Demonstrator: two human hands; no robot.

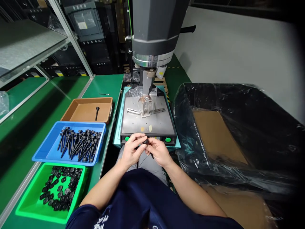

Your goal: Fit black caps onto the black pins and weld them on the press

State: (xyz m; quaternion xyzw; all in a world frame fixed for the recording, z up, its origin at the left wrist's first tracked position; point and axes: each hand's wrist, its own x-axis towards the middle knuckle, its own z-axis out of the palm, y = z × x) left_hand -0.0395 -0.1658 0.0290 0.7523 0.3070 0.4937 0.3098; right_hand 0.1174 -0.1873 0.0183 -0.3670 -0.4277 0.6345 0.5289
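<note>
In front of my lap, my left hand (133, 149) and my right hand (158, 152) meet, fingers closed around a small black plastic part (145, 142). A dark tip shows below my right fingers, so it looks like a black round-headed rod, mostly hidden by the fingers. Just beyond my hands stands a press machine (152, 47) with a metal base plate (133, 124). On the plate sits a fixture (145, 106) partly wrapped in clear plastic, under the press's horn (147, 84). Two green buttons, one being the right button (168, 139), are on the base's front.
At left on the green bench (105, 83) stand a brown tray (78, 109) with one black rod, a blue tray (45, 149) with several round-headed rods, and a green bin (28, 203) of small black caps. At right is a plastic-lined box (190, 140) with cardboard inside.
</note>
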